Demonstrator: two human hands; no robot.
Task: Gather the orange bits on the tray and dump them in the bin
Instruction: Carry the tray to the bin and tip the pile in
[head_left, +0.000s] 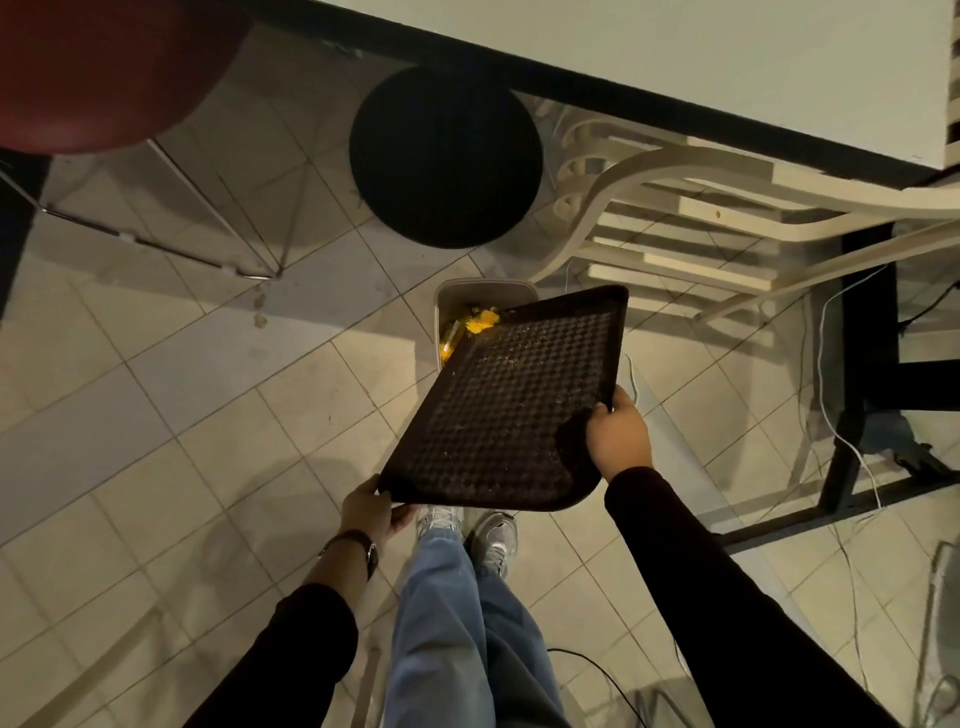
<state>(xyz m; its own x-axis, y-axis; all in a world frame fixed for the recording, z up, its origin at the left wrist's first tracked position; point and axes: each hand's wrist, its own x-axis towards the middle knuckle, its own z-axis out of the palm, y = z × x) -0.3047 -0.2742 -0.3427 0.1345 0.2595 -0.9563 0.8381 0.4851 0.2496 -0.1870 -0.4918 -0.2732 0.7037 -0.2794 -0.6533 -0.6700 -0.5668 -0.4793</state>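
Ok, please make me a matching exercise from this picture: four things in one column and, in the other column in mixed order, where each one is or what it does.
Things:
1. tray
2. orange bits
3. left hand
4. right hand

Places or states:
a. grips the tray's right edge
b. seen at the mouth of the bin
c. holds the tray's near left corner
d. tilted, its far corner lowered over the bin

Pairs: 1-d, 2-b, 3-c, 4-a.
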